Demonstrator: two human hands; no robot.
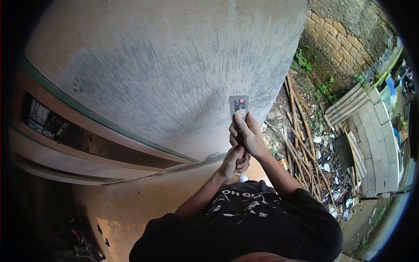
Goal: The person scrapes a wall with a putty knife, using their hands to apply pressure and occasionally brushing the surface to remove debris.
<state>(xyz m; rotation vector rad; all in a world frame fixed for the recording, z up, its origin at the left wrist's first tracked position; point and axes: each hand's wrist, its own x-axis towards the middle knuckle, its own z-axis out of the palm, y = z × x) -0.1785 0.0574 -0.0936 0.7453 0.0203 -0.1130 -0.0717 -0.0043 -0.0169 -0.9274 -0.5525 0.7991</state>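
Pressing the scraper flat on the grey wall, just above your grips, you held both clenched on it, right grip over left grip; scraping looked underway, and the next stroke called for even pressure.

Daylight falls evenly on the grey wall, brightest at the right. The lower left sinks into deep shadow. Fisheye distortion bends the edges, and black vignetting rings the frame.
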